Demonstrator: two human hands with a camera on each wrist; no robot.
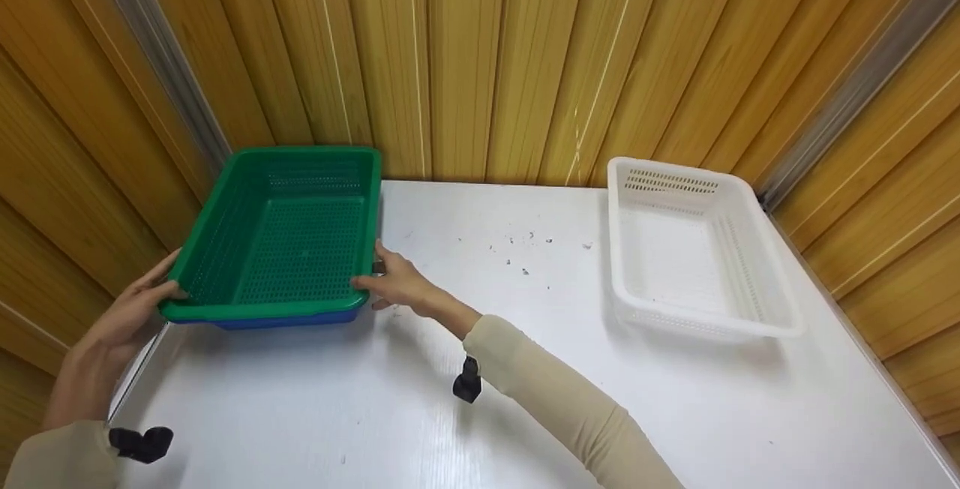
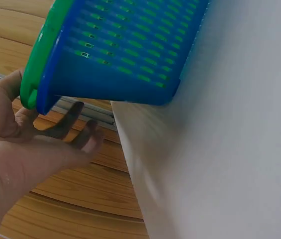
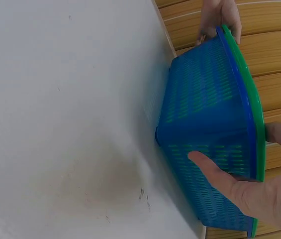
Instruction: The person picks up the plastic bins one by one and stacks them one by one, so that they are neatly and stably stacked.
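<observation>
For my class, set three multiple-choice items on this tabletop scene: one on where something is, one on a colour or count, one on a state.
1. Where does the white basket stand on the table?
A. far right, near the wall
B. at the near left corner
C. inside the green basket

2. What colour is the basket nested under the green basket?
A. red
B. blue
C. yellow

3. How is the nested pair held?
A. by one hand only
B. by nobody
C. by both hands, one at each end

Answers:
1. A, as it sits at the table's right side by the wood panelling.
2. B, since the blue basket shows beneath the green rim.
3. C, as the left hand and the right hand grip opposite ends.
</observation>
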